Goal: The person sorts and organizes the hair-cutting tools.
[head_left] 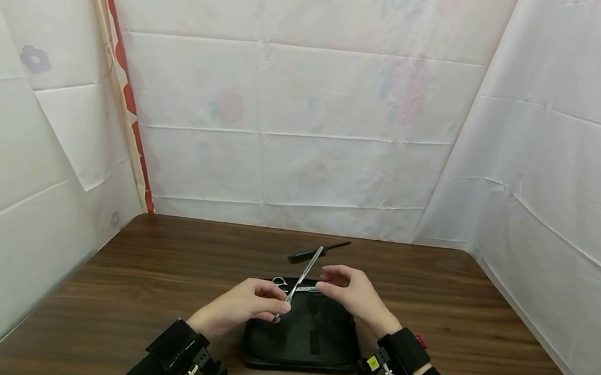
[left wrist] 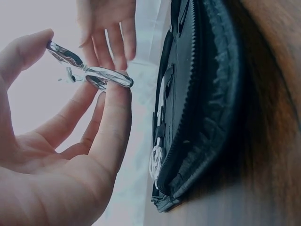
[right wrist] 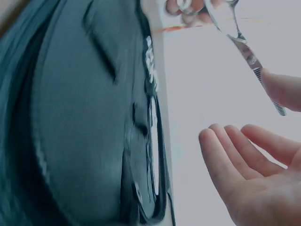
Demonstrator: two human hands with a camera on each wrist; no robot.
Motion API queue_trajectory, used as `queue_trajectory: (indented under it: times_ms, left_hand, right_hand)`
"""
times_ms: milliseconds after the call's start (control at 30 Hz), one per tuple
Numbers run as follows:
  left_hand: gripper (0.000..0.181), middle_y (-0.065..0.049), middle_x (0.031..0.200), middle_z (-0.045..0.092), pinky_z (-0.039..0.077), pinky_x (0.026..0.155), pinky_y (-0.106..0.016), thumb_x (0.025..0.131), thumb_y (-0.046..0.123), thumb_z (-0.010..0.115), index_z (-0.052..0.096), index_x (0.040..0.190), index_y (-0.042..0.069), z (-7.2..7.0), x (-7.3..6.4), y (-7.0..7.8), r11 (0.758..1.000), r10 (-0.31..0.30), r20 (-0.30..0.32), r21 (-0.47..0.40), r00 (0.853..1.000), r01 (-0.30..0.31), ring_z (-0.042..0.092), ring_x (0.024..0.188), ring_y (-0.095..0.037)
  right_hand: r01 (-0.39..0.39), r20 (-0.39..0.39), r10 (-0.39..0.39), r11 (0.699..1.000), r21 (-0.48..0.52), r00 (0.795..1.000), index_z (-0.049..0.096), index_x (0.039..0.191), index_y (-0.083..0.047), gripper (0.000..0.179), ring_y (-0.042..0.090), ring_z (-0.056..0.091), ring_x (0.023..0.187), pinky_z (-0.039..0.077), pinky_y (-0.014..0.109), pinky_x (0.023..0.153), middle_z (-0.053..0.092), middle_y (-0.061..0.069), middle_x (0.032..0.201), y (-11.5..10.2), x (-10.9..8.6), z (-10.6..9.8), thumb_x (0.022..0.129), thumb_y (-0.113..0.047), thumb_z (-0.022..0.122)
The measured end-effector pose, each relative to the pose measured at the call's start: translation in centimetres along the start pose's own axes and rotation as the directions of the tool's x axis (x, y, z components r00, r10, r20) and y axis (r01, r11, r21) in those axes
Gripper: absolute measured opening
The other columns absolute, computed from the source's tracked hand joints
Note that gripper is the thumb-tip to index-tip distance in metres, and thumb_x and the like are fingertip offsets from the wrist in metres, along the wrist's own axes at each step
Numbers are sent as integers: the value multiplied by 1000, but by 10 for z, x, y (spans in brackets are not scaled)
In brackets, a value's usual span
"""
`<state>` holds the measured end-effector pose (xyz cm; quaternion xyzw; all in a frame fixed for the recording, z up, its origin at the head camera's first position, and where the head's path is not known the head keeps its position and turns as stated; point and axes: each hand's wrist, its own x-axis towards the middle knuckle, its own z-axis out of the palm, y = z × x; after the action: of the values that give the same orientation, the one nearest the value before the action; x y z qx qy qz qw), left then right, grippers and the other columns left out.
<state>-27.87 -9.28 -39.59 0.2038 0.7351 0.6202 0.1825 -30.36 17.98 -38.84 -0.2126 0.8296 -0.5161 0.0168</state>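
My left hand (head_left: 238, 304) pinches a pair of silver thinning scissors (head_left: 307, 269) by the finger rings, thumb and fingertips at the handles (left wrist: 110, 76). The scissors stand tilted, blades up and away, over the black zip case (head_left: 338, 336). In the right wrist view the toothed blade (right wrist: 257, 73) shows. My right hand (head_left: 351, 291) is beside the blades with its fingers spread and relaxed; its thumb (right wrist: 282, 90) overlaps the toothed blade there. A second pair of silver scissors (head_left: 308, 288) lies strapped along the far side of the case.
A black comb (head_left: 303, 256) with a thin handle lies on the brown wooden table (head_left: 186, 248) behind the case. White cloth sheets (head_left: 291, 167) hang at the back and both sides. Each wrist wears a black camera band (head_left: 403, 351).
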Motion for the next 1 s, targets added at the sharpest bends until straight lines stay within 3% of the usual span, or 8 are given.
queue_trajectory:
  times_ms: [100,233,500,800,1000]
  left_hand:
    - [43,-9,110,68,56,92,-37,95,24,73,64,122,-8,1,0,0,1000,-9,-11,-10,1000,9,68,104,-30]
    - [45,-9,111,67,56,92,-37,95,25,74,64,123,-8,3,1,1,1000,-14,-20,-9,1000,14,69,101,-29]
    - [40,-9,107,68,56,90,-37,94,25,74,67,118,-7,8,4,1,1000,16,-8,-8,1000,-16,69,103,-33]
    - [37,-7,105,69,57,88,-36,95,26,74,70,117,-4,13,5,1,1000,16,-28,7,999,-16,69,101,-31]
    - [37,-6,104,71,58,87,-36,95,26,74,70,117,-3,15,6,0,1000,16,-36,22,999,-16,70,102,-32]
  right_hand:
    - [-10,-19,12,993,120,1000,58,134,7,48,27,65,111,55,39,93,66,21,123,-1,1,3,97,-21,71]
    - [-44,-12,49,959,281,999,54,136,10,51,25,65,111,55,39,95,58,29,130,-2,2,8,96,-17,72]
    - [-59,11,61,888,456,998,48,140,14,57,21,63,111,52,41,99,56,25,131,-6,4,16,95,-13,71]
    - [-99,45,89,817,568,995,45,139,14,54,20,65,106,51,42,101,58,16,118,-11,4,23,96,-9,69]
    - [-98,37,94,792,603,995,49,134,10,46,20,65,103,53,39,99,60,14,114,-13,3,28,96,-6,69]
